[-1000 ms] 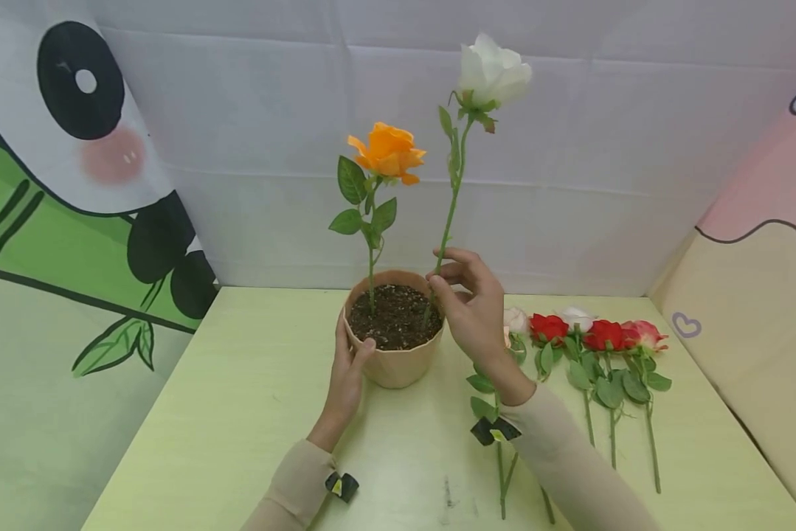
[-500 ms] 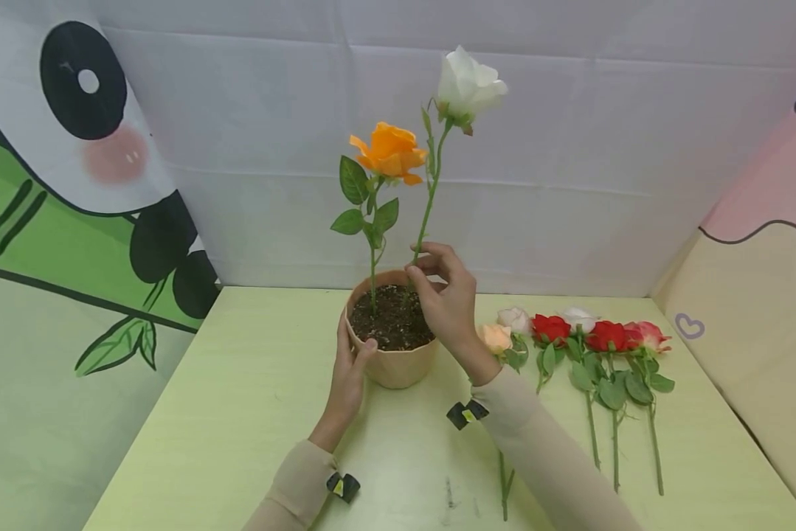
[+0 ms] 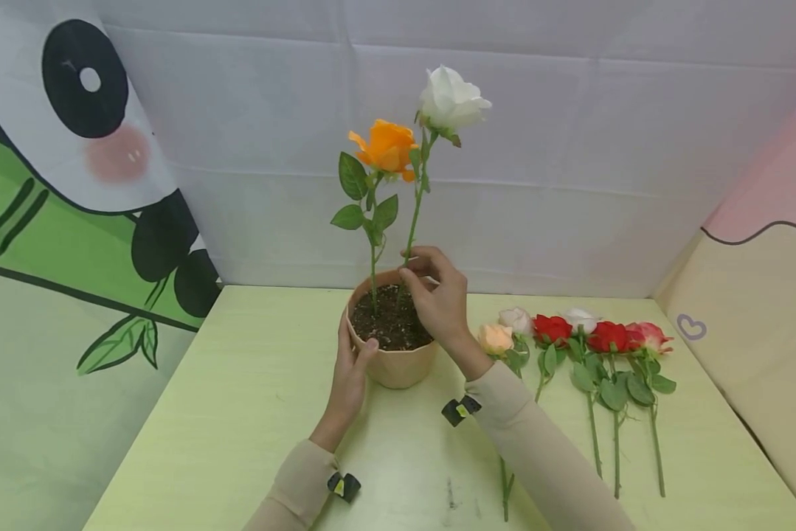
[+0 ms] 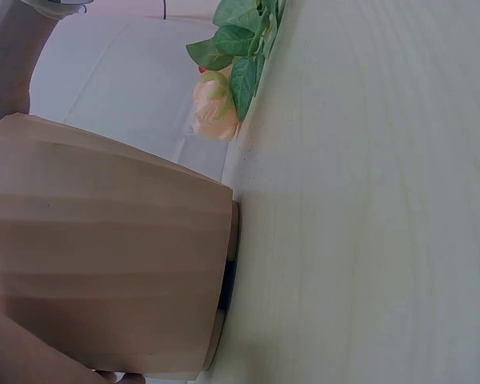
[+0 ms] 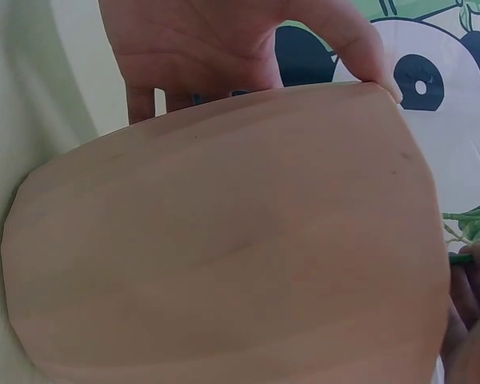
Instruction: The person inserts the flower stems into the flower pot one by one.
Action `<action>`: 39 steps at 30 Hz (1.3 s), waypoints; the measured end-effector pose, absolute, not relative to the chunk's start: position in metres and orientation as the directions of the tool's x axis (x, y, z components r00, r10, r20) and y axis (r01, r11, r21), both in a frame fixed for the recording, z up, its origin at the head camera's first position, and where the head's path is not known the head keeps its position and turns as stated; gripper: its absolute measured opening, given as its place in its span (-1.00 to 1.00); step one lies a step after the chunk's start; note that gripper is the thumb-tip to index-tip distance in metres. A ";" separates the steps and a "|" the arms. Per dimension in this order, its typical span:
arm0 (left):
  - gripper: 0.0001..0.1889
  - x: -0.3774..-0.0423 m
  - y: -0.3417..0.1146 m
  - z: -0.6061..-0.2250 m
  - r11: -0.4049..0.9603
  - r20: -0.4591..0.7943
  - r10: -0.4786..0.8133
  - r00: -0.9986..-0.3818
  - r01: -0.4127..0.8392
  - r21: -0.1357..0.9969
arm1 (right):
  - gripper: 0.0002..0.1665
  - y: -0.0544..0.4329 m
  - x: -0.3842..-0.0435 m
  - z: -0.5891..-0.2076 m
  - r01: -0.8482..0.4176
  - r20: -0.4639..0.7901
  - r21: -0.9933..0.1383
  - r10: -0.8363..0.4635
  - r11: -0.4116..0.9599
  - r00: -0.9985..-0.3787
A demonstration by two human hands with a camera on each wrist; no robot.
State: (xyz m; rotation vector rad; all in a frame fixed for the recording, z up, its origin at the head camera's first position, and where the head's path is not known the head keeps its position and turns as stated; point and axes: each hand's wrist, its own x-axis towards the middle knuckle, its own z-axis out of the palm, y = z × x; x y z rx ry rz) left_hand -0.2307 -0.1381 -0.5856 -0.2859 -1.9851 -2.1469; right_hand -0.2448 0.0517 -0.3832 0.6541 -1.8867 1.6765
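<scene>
The white rose [image 3: 452, 99] stands over the pot [image 3: 398, 369], its stem leaning slightly to the right and its lower end reaching down to the soil [image 3: 389, 330] inside the rim; how deep it goes is hard to tell. The right hand [image 3: 440, 299] pinches that stem low down, just above the pot's rim, between thumb and fingers. The rose looks light, with a thin, fairly stiff stem and soft petals that would probably crease, so low on the stem seems the right place to take hold, away from the bloom. The left hand [image 3: 351, 372] grips the left side of the pot, thumb at the rim; the smooth wall could be a little slippery, and the soil likely gives it some weight. In the left part of the pot stands an orange rose [image 3: 386, 147], its bloom lower than the white one. Right of the pot, on the desk [image 3: 258, 398], lie loose flowers, a peach rose [image 3: 496, 338] nearest and a pink rose [image 3: 648, 336] farthest.
</scene>
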 end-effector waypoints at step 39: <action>-0.13 -0.187 -0.121 -0.510 -0.041 0.328 -0.012 -0.945 0.328 0.944 | -0.86 0.057 -0.239 -0.398 -0.581 0.579 -0.705 -0.142 0.407 -0.803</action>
